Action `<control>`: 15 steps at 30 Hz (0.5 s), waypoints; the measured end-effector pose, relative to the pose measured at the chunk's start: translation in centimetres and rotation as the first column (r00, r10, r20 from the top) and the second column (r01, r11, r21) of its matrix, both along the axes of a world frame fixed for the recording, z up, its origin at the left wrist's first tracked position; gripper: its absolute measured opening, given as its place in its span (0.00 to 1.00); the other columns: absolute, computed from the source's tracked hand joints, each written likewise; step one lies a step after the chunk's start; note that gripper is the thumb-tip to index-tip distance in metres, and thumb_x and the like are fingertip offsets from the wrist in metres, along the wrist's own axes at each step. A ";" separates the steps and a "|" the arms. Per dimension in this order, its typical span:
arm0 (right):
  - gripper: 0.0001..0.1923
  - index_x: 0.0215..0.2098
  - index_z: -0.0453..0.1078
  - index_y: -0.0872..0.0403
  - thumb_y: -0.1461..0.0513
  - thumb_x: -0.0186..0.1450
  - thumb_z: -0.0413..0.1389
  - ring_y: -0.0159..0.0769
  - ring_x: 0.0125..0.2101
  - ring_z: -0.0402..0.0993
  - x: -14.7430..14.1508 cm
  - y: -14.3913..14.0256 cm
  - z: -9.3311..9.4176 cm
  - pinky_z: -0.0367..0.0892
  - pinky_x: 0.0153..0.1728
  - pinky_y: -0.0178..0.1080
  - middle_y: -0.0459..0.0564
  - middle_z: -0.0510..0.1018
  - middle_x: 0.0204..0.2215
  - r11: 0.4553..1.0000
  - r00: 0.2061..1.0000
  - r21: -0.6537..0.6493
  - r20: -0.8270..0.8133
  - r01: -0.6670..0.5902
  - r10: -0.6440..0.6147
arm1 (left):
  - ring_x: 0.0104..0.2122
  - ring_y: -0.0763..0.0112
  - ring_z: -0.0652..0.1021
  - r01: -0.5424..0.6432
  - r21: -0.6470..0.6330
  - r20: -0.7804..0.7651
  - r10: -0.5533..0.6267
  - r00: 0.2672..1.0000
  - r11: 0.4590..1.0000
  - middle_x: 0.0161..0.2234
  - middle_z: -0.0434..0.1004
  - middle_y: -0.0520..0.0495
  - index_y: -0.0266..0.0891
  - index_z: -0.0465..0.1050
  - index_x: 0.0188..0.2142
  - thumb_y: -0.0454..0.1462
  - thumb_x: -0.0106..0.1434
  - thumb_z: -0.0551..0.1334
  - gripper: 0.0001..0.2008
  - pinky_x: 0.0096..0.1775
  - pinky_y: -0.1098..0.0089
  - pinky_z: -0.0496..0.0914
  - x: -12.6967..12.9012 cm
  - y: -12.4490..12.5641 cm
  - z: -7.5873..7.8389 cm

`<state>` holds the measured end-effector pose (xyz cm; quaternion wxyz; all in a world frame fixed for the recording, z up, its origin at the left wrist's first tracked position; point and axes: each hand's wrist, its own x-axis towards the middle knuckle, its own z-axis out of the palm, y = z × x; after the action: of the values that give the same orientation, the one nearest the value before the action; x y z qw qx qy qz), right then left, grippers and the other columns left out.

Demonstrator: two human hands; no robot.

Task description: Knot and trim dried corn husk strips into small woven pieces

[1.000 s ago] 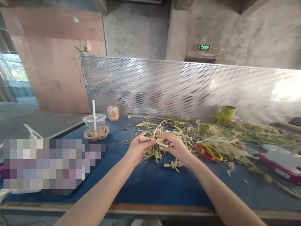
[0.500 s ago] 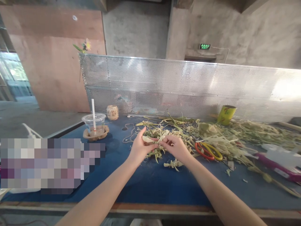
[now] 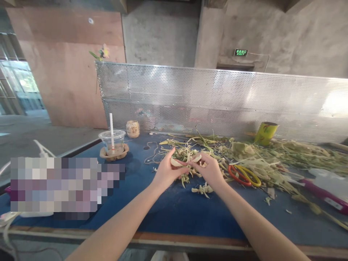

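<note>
Over the middle of the table, my left hand (image 3: 166,170) pinches one end of a pale plant strip (image 3: 177,163), its thumb raised. My right hand (image 3: 208,167) has its fingertips closed on the other end of the strip, close to the left fingertips. Part of the strip is hidden by my fingers. Just behind and beneath both hands lies a heap of dry, pale green plant scraps (image 3: 187,151). A small curled clump of scraps (image 3: 202,189) lies in front of the right hand.
Red-handled and yellow-handled scissors (image 3: 239,175) lie right of my hands, by piled dry stalks (image 3: 293,154). A yellow cylinder (image 3: 266,133) stands behind. At left are a lidded plastic cup (image 3: 112,141) and a small jar (image 3: 133,129). A perforated metal panel (image 3: 174,98) bounds the blue table (image 3: 168,217).
The view has shifted slightly, so everything sits a little further right. My right fingers have changed their hold, and the pale strip now shows above them.
</note>
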<state>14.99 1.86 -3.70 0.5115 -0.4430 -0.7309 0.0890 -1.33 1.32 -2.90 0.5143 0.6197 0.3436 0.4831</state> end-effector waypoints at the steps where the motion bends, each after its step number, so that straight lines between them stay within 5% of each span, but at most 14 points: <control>1: 0.09 0.21 0.64 0.54 0.60 0.57 0.54 0.34 0.27 0.67 0.0 -0.2 0.1 0.62 0.29 0.37 0.49 0.72 0.25 0.994 0.996 0.108 0.091 0.015 -0.025 | 0.25 0.69 0.74 -0.003 -0.012 0.003 0.003 1.000 1.000 0.32 0.76 0.42 0.37 0.36 0.61 0.40 0.47 0.67 0.50 0.24 0.71 0.64 0.0 0.0 0.0; 5: 0.08 0.24 0.65 0.53 0.63 0.61 0.50 0.35 0.31 0.68 0.1 -1.0 0.5 0.62 0.35 0.38 0.50 0.74 0.29 0.907 0.919 0.421 0.367 -0.024 -0.146 | 0.21 0.73 0.71 0.011 -0.041 0.070 -0.008 0.998 0.999 0.28 0.76 0.45 0.36 0.30 0.61 0.39 0.48 0.67 0.52 0.22 0.73 0.61 0.3 0.1 0.0; 8: 0.08 0.26 0.66 0.53 0.64 0.62 0.48 0.34 0.30 0.69 0.2 -1.3 0.6 0.63 0.34 0.37 0.50 0.74 0.29 0.846 0.877 0.531 0.427 -0.046 -0.220 | 0.20 0.74 0.71 0.030 -0.053 0.138 -0.022 0.990 0.998 0.27 0.76 0.48 0.35 0.23 0.60 0.37 0.46 0.68 0.57 0.24 0.73 0.63 0.4 -0.2 0.3; 15: 0.04 0.31 0.65 0.52 0.63 0.62 0.49 0.31 0.30 0.70 0.2 -1.3 0.1 0.66 0.30 0.32 0.50 0.73 0.31 0.959 0.943 0.254 0.330 -0.128 0.038 | 0.21 0.75 0.70 -0.042 -0.098 0.089 0.051 0.995 0.994 0.28 0.75 0.49 0.37 0.17 0.59 0.34 0.42 0.69 0.62 0.27 0.71 0.65 0.4 -0.4 0.7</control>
<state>15.17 0.52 -3.59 0.4368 -0.3457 -0.8280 -0.0640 -0.97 0.95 -2.19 0.5472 0.5635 0.3568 0.5057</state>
